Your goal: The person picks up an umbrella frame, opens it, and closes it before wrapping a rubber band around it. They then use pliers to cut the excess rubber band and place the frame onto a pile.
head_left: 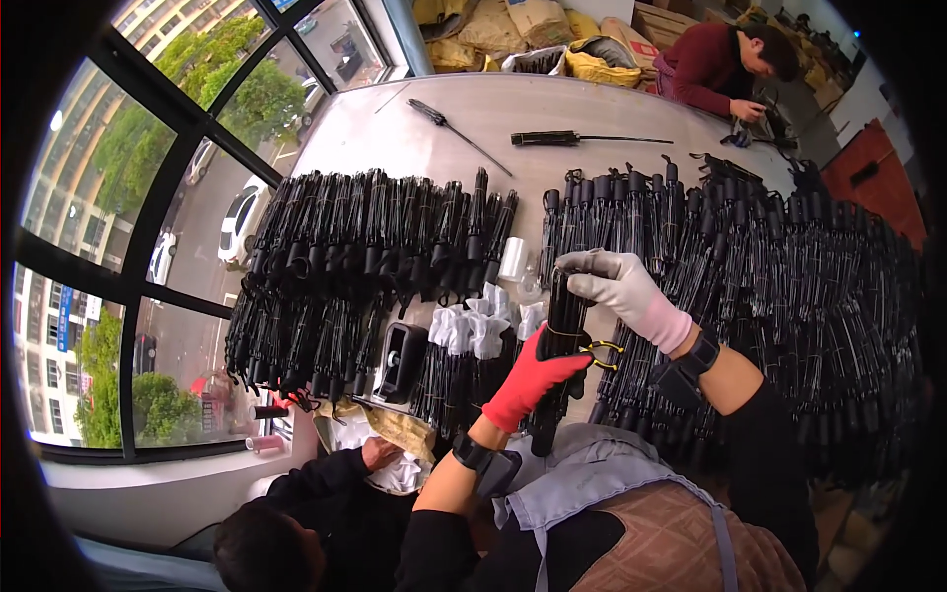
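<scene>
My left hand (538,375), in a red glove, is wrapped round a folded black umbrella frame (566,314) held upright over the near edge of the table. A tool with yellow loop handles (606,353) sticks out beside that hand; its other end is hidden. My right hand (631,291), in a white glove with grey fingertips, closes its fingers at the upper end of the same frame. Just left of my left hand lie several frames with white cloth or plastic (472,328) at their tops. A white roll (513,259) stands behind them.
Rows of black umbrella frames (355,227) cover the table's left, and a larger pile (750,286) its right. Two single frames (545,138) lie at the back. A black box (402,360) stands front left. A person (380,454) reaches into a sack; another (710,69) works far right.
</scene>
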A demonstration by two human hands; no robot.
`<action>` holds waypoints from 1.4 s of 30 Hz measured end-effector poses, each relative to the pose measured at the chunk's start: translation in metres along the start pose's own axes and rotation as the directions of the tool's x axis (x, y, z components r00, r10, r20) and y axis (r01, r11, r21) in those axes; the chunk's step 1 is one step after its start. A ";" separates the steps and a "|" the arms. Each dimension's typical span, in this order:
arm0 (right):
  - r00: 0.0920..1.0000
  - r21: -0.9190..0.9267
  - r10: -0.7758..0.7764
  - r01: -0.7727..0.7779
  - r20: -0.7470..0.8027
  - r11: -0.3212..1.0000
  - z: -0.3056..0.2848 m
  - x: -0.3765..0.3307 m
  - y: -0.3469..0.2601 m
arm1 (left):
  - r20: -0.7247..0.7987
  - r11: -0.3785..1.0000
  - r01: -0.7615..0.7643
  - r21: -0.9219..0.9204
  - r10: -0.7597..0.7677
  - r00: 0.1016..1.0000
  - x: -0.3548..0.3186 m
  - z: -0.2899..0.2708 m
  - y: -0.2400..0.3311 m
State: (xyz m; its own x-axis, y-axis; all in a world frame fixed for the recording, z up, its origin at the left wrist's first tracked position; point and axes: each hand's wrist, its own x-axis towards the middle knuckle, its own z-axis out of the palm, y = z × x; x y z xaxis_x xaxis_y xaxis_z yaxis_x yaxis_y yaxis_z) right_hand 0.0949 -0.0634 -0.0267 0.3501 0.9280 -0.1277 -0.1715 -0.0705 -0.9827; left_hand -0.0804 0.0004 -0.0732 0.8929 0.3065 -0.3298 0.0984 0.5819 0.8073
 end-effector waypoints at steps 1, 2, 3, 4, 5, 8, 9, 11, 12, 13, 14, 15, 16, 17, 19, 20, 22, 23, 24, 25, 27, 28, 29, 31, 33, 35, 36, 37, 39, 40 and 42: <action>1.000 -0.001 0.003 -0.003 0.002 1.000 -0.002 0.002 -0.001 | -0.002 1.000 0.000 -0.003 0.000 1.000 0.001 0.001 0.000; 0.999 0.047 0.039 -0.039 0.001 0.998 -0.006 0.005 -0.001 | 0.006 1.000 0.014 -0.007 -0.014 1.000 0.001 0.002 0.001; 0.997 0.096 0.076 -0.076 0.003 0.992 -0.009 0.007 -0.002 | 0.012 1.000 0.028 -0.010 -0.027 1.000 0.000 0.003 0.003; 0.993 0.144 0.114 -0.114 0.007 0.983 -0.010 0.010 -0.001 | 0.017 0.999 0.041 -0.014 -0.041 0.999 0.000 0.003 0.003; 0.993 0.144 0.119 -0.120 0.013 0.982 -0.010 0.011 0.001 | 0.012 0.999 0.042 -0.019 -0.041 0.999 0.001 0.002 0.002; 0.999 0.111 0.047 -0.047 0.004 0.993 -0.006 0.016 0.011 | 0.001 0.997 0.039 -0.061 -0.039 0.999 0.004 -0.006 -0.004; 0.998 0.112 0.055 -0.056 0.011 0.992 -0.005 0.020 0.015 | -0.007 0.997 0.040 -0.067 -0.040 0.999 0.004 -0.008 -0.004; 0.995 0.058 0.095 -0.096 0.028 0.994 -0.002 0.027 0.022 | -0.006 0.994 0.041 -0.105 -0.042 0.999 0.004 -0.013 -0.003; 0.993 0.031 0.116 -0.117 0.036 0.993 -0.001 0.030 0.026 | -0.005 0.991 0.042 -0.125 -0.043 0.999 0.005 -0.016 -0.003; 0.991 0.031 0.126 -0.127 0.043 0.991 0.004 0.032 0.028 | -0.014 0.990 0.044 -0.133 -0.046 0.999 0.005 -0.021 -0.005; 0.997 -0.074 0.053 -0.049 0.053 0.996 0.012 0.033 0.032 | -0.006 0.984 0.062 -0.167 -0.064 0.998 0.007 -0.029 -0.010; 0.997 -0.177 -0.019 0.032 0.070 0.984 0.020 0.033 0.035 | 0.004 0.976 0.080 -0.201 -0.081 0.997 0.008 -0.036 -0.012; 0.991 -0.276 -0.089 0.112 0.096 0.955 0.025 0.035 0.038 | 0.015 0.967 0.099 -0.236 -0.098 0.995 0.009 -0.043 -0.016; 0.992 -0.276 -0.075 0.101 0.102 0.956 0.027 0.038 0.040 | 0.008 0.963 0.102 -0.248 -0.103 0.995 0.010 -0.048 -0.019; 0.991 -0.293 -0.012 0.052 0.136 0.955 0.033 0.046 0.045 | 0.038 0.937 0.113 -0.331 -0.106 0.994 0.009 -0.058 -0.020; 0.988 -0.304 0.019 0.028 0.150 0.952 0.036 0.050 0.048 | 0.057 0.921 0.119 -0.371 -0.105 0.993 0.010 -0.062 -0.022; 0.984 -0.281 0.078 -0.029 0.162 0.959 0.044 0.059 0.052 | 0.073 0.894 0.127 -0.430 -0.106 0.992 0.011 -0.075 -0.030; 0.978 -0.259 0.123 -0.077 0.166 0.963 0.049 0.063 0.055 | 0.097 0.870 0.135 -0.475 -0.101 0.990 0.012 -0.081 -0.032; 0.971 -0.235 0.167 -0.124 0.173 0.964 0.054 0.067 0.057 | 0.119 0.844 0.142 -0.517 -0.093 0.988 0.012 -0.086 -0.033; 0.966 -0.233 0.176 -0.130 0.190 0.964 0.058 0.072 0.058 | 0.101 0.840 0.133 -0.526 -0.093 0.990 0.011 -0.091 -0.034; 0.964 -0.458 0.215 -0.123 0.156 0.881 0.066 0.081 0.059 | 0.020 0.843 0.103 -0.529 -0.108 0.994 0.009 -0.101 -0.033; 0.963 -0.555 0.226 -0.110 0.145 0.825 0.069 0.088 0.065 | -0.030 0.846 0.084 -0.526 -0.118 0.993 0.009 -0.109 -0.031; 0.960 -0.500 0.248 -0.155 0.126 0.852 0.062 0.089 0.081 | -0.059 0.850 0.068 -0.523 -0.116 0.991 0.010 -0.120 -0.024; 0.957 -0.408 0.270 -0.207 0.102 0.889 0.033 0.083 0.109 | -0.205 0.993 -0.043 -0.110 0.020 0.979 0.015 -0.154 -0.004; 0.967 -0.497 0.241 -0.169 0.083 0.851 -0.011 0.072 0.127 | -0.419 0.890 0.148 0.431 0.052 0.906 0.017 -0.213 0.011; 0.976 -0.620 0.215 -0.160 0.014 0.768 -0.062 0.050 0.138 | -0.431 0.484 0.288 0.826 0.216 0.876 0.020 -0.272 0.045; 0.968 -0.680 0.250 -0.201 -0.026 0.705 -0.085 0.036 0.141 | -0.415 0.477 0.274 0.835 0.220 0.883 0.011 -0.298 0.066; 0.959 -0.735 0.275 -0.232 -0.065 0.637 -0.098 0.024 0.139 | -0.513 0.386 0.399 0.832 0.260 0.818 -0.006 -0.359 0.054; 0.964 -0.775 0.236 -0.241 -0.122 0.585 -0.124 0.008 0.135 | -0.552 0.056 0.568 0.821 0.328 0.766 -0.019 -0.415 0.059; 0.966 -0.833 0.189 -0.250 -0.178 0.493 -0.143 -0.003 0.132 | -0.615 -0.041 0.657 0.752 0.312 0.724 -0.015 -0.417 0.070; 0.938 -0.839 0.186 -0.344 -0.292 0.422 -0.166 -0.007 0.119 | -0.591 -0.075 0.698 0.712 0.472 0.654 -0.076 -0.512 0.047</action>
State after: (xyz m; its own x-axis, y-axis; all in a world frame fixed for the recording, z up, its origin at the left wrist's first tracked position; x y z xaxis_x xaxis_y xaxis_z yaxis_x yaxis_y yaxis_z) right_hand 0.2254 -0.1388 -0.1652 0.5650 0.7508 -0.3422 0.5793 -0.6562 -0.4835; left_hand -0.3683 0.3905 -0.2607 0.3707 0.9204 -0.1244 0.9287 -0.3663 0.0580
